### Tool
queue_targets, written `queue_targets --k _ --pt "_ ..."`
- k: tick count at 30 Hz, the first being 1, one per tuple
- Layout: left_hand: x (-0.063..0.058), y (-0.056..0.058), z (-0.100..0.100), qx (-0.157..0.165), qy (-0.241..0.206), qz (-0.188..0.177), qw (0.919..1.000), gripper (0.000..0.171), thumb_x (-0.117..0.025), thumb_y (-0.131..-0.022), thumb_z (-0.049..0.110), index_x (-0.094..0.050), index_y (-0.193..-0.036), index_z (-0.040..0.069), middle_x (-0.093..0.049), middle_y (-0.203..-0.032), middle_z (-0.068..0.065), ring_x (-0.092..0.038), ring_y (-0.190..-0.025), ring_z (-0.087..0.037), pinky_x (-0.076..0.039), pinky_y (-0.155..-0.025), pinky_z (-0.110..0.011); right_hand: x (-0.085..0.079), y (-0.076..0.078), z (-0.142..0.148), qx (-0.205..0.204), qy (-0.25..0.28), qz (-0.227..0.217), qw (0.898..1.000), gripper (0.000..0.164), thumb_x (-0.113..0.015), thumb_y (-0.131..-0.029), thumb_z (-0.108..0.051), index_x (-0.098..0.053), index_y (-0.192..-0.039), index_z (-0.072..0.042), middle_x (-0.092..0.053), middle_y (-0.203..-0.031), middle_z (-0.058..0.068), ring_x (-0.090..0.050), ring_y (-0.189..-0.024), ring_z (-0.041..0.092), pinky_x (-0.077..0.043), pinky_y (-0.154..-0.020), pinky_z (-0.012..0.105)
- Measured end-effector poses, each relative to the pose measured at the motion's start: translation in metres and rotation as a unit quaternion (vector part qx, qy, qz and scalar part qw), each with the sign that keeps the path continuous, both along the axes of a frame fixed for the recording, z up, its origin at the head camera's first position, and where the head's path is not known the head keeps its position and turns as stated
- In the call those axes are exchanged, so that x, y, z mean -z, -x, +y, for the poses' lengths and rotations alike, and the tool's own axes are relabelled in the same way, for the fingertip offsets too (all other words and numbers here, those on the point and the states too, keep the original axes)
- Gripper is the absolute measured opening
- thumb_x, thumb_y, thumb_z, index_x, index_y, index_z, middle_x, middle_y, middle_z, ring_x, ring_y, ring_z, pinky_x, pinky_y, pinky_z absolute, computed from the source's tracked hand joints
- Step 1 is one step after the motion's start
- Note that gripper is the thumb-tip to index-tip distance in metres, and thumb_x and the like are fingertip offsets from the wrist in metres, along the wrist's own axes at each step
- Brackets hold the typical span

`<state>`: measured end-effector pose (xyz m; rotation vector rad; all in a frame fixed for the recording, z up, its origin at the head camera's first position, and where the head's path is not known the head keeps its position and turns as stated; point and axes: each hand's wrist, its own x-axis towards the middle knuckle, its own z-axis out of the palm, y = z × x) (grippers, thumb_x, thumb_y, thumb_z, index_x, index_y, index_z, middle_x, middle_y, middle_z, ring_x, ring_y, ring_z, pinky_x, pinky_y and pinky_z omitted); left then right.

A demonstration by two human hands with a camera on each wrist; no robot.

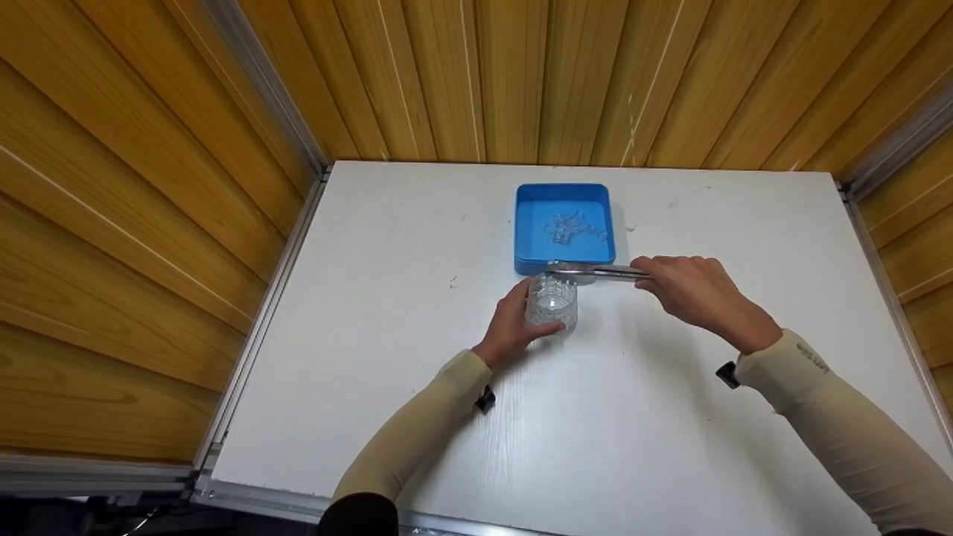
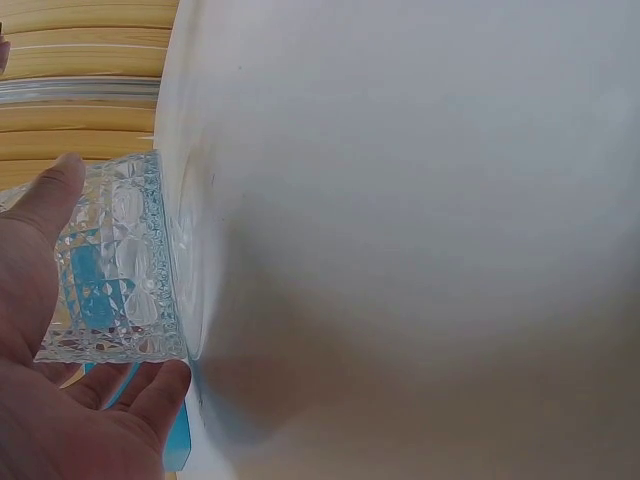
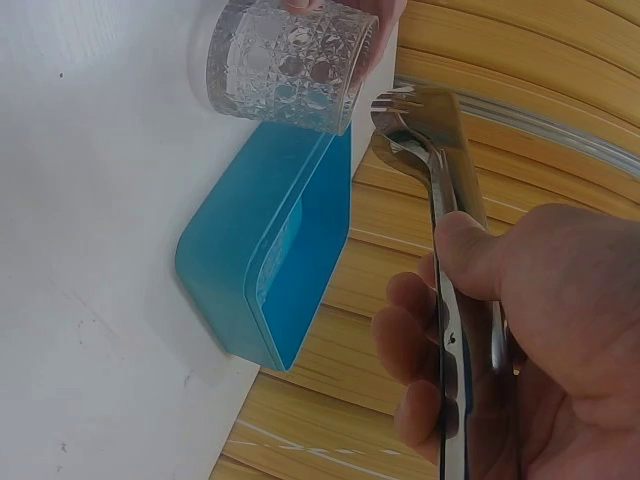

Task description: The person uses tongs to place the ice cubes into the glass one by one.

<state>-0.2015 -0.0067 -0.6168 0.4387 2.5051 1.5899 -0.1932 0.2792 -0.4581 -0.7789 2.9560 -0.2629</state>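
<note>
My left hand [image 1: 512, 321] grips a clear cut-patterned glass [image 1: 552, 304], thumb on one side and fingers on the other. In the left wrist view the glass [image 2: 115, 260] stands with its base at the white table. My right hand [image 1: 689, 292] holds metal serving tongs [image 1: 607, 272] by their arms, thumb on one arm and fingers round the other. The tongs' tips, one of them fork-like, hover at the rim of the glass; I cannot tell whether they pinch anything. Just beyond, a blue square box [image 1: 525, 266] holds a small pile of clear pieces [image 1: 569, 227].
Everything stands on a white table [image 1: 372, 298] with a metal edge [image 1: 260, 495] at the front. Wood-patterned panels [image 1: 514, 82] rise behind and at both sides. The blue box's wall [image 3: 225, 260] is close beside the glass and below the tongs.
</note>
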Motion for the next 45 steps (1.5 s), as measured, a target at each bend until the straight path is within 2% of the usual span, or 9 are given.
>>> queue_targets --k 6,13,22,36,45 --pt "0.001 -0.001 0.000 -0.002 -0.001 -0.005 1.0000 0.095 -0.090 -0.080 0.038 -0.038 -0.155 0.015 -0.055 -0.145 0.000 -0.055 -0.127 -0.013 -0.043 -0.111 -0.031 0.004 0.000 0.000 0.001 0.000 0.008 1.000 0.025 -0.072 -0.097 -0.016 -0.068 -0.122 -0.011 -0.075 -0.097 0.007 -0.060 -0.070 0.021 -0.051 -0.058 0.037" --pt "0.001 0.000 -0.001 0.003 0.003 0.009 1.0000 0.095 -0.091 -0.079 0.035 -0.039 -0.155 0.013 -0.057 -0.143 -0.001 -0.057 -0.125 -0.014 -0.047 -0.107 -0.032 0.005 -0.003 0.001 -0.006 0.001 0.025 1.000 0.025 -0.074 -0.096 -0.015 -0.069 -0.121 -0.010 -0.076 -0.096 0.006 -0.060 -0.068 0.019 -0.048 -0.054 0.035" --pt "0.003 0.000 0.000 -0.002 0.001 0.000 1.0000 0.094 -0.091 -0.079 0.037 -0.040 -0.154 0.014 -0.057 -0.142 0.001 -0.057 -0.124 -0.012 -0.046 -0.108 -0.032 0.005 -0.002 -0.001 0.004 -0.001 0.005 1.000 0.026 -0.073 -0.097 -0.017 -0.069 -0.122 -0.011 -0.076 -0.098 0.006 -0.058 -0.069 0.020 -0.050 -0.057 0.035" --pt "0.001 0.000 0.001 0.001 0.000 -0.003 1.0000 0.095 -0.091 -0.079 0.036 -0.038 -0.155 0.013 -0.055 -0.145 -0.001 -0.055 -0.125 -0.013 -0.045 -0.109 -0.032 0.004 0.003 0.004 -0.004 0.000 0.015 1.000 0.027 -0.071 -0.099 -0.017 -0.067 -0.124 -0.009 -0.075 -0.099 0.008 -0.060 -0.072 0.022 -0.051 -0.058 0.040" --pt "0.002 0.001 -0.001 -0.001 0.028 0.012 0.9995 0.096 -0.090 -0.080 0.039 -0.038 -0.156 0.010 -0.053 -0.149 -0.006 -0.053 -0.132 -0.020 -0.044 -0.111 -0.037 0.003 0.008 0.005 -0.019 0.016 0.036 0.999 0.022 -0.071 -0.099 -0.017 -0.066 -0.119 -0.010 -0.073 -0.093 0.005 -0.057 -0.067 0.020 -0.045 -0.053 0.034"
